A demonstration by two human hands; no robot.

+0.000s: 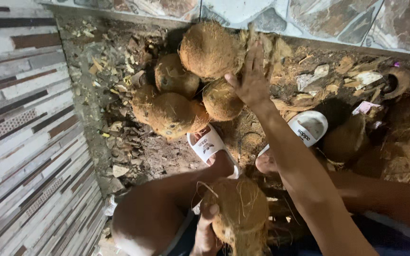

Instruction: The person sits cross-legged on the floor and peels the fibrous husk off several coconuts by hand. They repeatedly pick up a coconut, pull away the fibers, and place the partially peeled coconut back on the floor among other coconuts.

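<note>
Close up: husked coconut (240, 211), brown, fibrous, loose strands hanging, held low centre betw knees. Left hand (206, 232) grasps it from lower left, thumb pressed on husk. Right arm stretched fwd, right hand (251, 78) open, fingers spread, palm down, touching coconut pile (186, 87) at far side. Pile: approx five hairy brown nuts, bunched vs tiled wall (309, 19). No containers seen. Feet in white slides (209, 144), just below pile. Ground (115, 128) littered w/ husk scraps & chips. Striped panel (20, 142) on left.
</note>
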